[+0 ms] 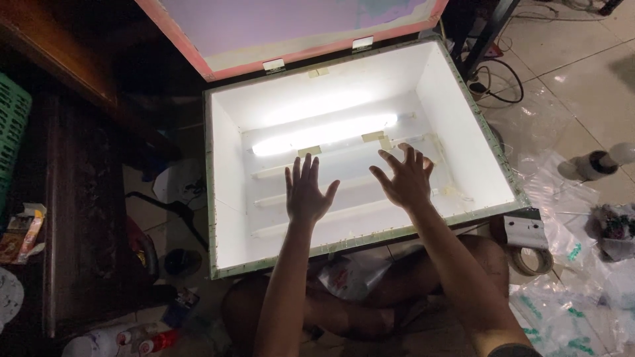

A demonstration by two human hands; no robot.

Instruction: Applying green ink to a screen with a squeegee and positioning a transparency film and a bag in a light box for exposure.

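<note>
Both hands are held with fingers spread and empty over the white light box (pixel 456 119). The lit tube (pixel 324 134) lies crosswise just beyond the fingertips; the left hand (pixel 305 193) and right hand (pixel 405 180) seem equally near, apparently not touching it.

A green plastic basket (pixel 12 129) stood at the left edge beside dark wooden furniture (pixel 79 218). A roll of tape (pixel 532 259) and crumpled clear plastic bags (pixel 569 304) lay on the tiled floor (pixel 582 73), with black cables (pixel 496 79) behind.
</note>
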